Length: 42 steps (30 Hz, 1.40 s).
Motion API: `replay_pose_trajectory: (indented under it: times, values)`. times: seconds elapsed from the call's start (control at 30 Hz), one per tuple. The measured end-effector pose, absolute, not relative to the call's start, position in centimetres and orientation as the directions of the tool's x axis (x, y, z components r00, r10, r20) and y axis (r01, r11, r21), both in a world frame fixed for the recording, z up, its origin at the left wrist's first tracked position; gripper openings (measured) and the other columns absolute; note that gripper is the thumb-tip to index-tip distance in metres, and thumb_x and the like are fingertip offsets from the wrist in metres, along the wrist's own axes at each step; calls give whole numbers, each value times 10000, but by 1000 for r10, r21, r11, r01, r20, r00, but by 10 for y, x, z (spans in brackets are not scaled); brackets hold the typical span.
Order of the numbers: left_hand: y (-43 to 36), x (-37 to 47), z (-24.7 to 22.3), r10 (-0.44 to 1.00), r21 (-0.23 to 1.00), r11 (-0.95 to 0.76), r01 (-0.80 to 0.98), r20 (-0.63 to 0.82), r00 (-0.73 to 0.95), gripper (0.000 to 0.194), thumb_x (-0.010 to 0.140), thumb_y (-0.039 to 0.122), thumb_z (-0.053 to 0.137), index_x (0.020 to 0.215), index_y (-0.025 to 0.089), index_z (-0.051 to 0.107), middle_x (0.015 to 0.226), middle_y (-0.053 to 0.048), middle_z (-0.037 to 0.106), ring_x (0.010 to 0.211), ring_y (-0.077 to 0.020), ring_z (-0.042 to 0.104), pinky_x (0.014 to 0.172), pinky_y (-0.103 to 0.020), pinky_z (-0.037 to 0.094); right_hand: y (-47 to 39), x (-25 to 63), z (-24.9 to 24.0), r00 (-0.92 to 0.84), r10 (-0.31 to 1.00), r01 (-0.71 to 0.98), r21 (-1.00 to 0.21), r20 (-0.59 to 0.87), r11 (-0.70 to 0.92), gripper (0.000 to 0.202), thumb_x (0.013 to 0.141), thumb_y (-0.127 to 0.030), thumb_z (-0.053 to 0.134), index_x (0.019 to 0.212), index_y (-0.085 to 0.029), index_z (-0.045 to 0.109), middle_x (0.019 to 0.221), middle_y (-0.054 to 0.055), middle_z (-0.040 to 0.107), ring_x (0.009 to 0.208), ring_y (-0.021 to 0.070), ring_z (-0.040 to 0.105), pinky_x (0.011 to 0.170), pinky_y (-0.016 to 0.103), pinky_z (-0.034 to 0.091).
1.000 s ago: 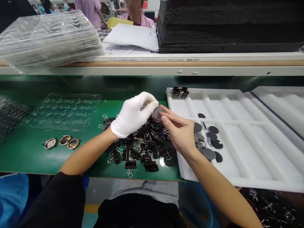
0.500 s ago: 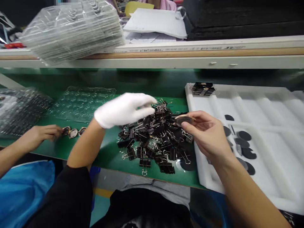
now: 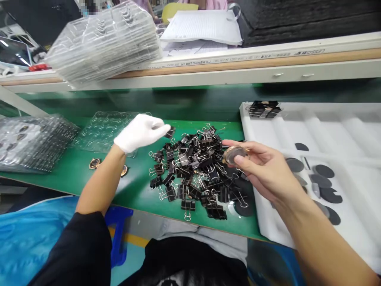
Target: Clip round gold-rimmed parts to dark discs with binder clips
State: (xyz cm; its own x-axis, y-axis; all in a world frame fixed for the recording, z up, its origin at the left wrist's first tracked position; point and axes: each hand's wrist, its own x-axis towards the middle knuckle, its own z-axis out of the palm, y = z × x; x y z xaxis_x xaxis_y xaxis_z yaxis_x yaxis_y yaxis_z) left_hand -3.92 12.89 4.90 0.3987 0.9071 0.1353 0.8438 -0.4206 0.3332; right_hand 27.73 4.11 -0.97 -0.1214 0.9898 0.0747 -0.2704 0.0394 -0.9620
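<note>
My left hand [image 3: 143, 131], in a white glove, pinches a black binder clip [image 3: 170, 132] just above the left side of a heap of binder clips [image 3: 193, 159]. Between the fingers and thumb of my right hand [image 3: 264, 167] is a round gold-rimmed watch case [image 3: 233, 155] with a dark grey disc on its face, held at the heap's right edge. Two small gold watch parts lie on the green table: one watch part [image 3: 95, 163] to the left of my forearm, another watch part [image 3: 124, 171] partly behind it.
A white foam tray [image 3: 268, 135] at the right holds black discs [image 3: 324, 171] and bundled clips [image 3: 264, 109]. Clear plastic trays are stacked [image 3: 32, 143] at the left, and more clear trays [image 3: 110, 47] overhang the shelf [image 3: 208, 71]. A blue garment [image 3: 44, 230] shows at the lower left.
My left hand has moved left from over the heap, now with a binder clip in it. My right hand still holds the watch case, tilted more towards me. Another person's hand has left the view.
</note>
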Motion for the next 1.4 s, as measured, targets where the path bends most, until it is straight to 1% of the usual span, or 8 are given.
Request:
replay_pose_trajectory:
  times: [0.1, 0.27, 0.53, 0.7, 0.83, 1.07, 1.23, 1.4]
  values:
    - [97, 13, 55, 818, 523, -572, 632, 301, 491, 502, 1008, 405, 515, 561, 175, 504, 539, 41, 463, 536, -85, 400, 564, -278, 296, 40, 274, -9, -167, 982, -284, -958, 91, 41, 170, 761, -243, 931, 881, -255, 810, 945, 64, 799, 1115, 231, 737, 865, 308, 646]
    - [78, 69, 45, 687, 515, -712, 478, 369, 626, 536, 1024, 368, 513, 533, 160, 461, 525, 46, 414, 537, -73, 333, 538, -282, 241, 42, 277, -12, -110, 985, -350, -932, 136, 89, 234, 712, -195, 950, 890, -264, 815, 876, 4, 787, 711, 128, 736, 642, 232, 639]
    - [96, 69, 28, 779, 352, -621, 701, 381, 499, 568, 830, 728, 675, 1014, 192, 653, 736, 24, 692, 570, -114, 582, 547, -244, 315, 42, 280, -8, -102, 983, -350, -931, 152, 108, 213, 741, -189, 929, 903, -244, 803, 984, 42, 814, 826, 192, 787, 716, 308, 689]
    - [100, 71, 24, 694, 268, -719, 641, 331, 640, 544, 931, 675, 542, 671, 198, 541, 543, 20, 566, 477, -110, 481, 526, -264, 250, 40, 278, -9, -144, 984, -349, -936, 101, 45, 260, 731, -238, 943, 931, -230, 778, 1020, 55, 813, 738, 193, 782, 638, 326, 695]
    - [104, 67, 22, 677, 298, -735, 609, 378, 631, 534, 956, 611, 558, 631, 202, 446, 514, 39, 481, 454, -85, 372, 506, -264, 217, 39, 280, -5, -88, 994, -324, -945, 68, 36, 264, 740, -294, 938, 918, -227, 756, 1127, 78, 792, 858, 221, 781, 516, 267, 637]
    - [104, 63, 24, 613, 344, -789, 509, 381, 693, 552, 966, 556, 589, 606, 205, 359, 500, 76, 265, 475, -79, 216, 481, -257, 176, 46, 292, -2, 41, 988, -241, -958, 151, 157, 223, 776, -258, 925, 945, -251, 779, 935, 16, 807, 859, 168, 773, 669, 241, 647]
    - [101, 68, 18, 618, 318, -786, 531, 364, 697, 600, 959, 652, 546, 600, 209, 360, 491, 66, 261, 462, -92, 248, 495, -287, 160, 46, 295, -6, 5, 985, -109, -979, 170, 170, 232, 784, -272, 923, 967, -253, 782, 980, 24, 820, 936, 202, 792, 890, 343, 672]
    - [100, 69, 11, 629, 291, -777, 559, 391, 672, 630, 958, 691, 514, 569, 205, 415, 471, 53, 322, 439, -93, 277, 498, -299, 162, 47, 296, -7, -13, 991, -78, -989, 130, 129, 260, 756, -300, 941, 956, -252, 781, 983, 35, 823, 956, 227, 793, 904, 371, 669]
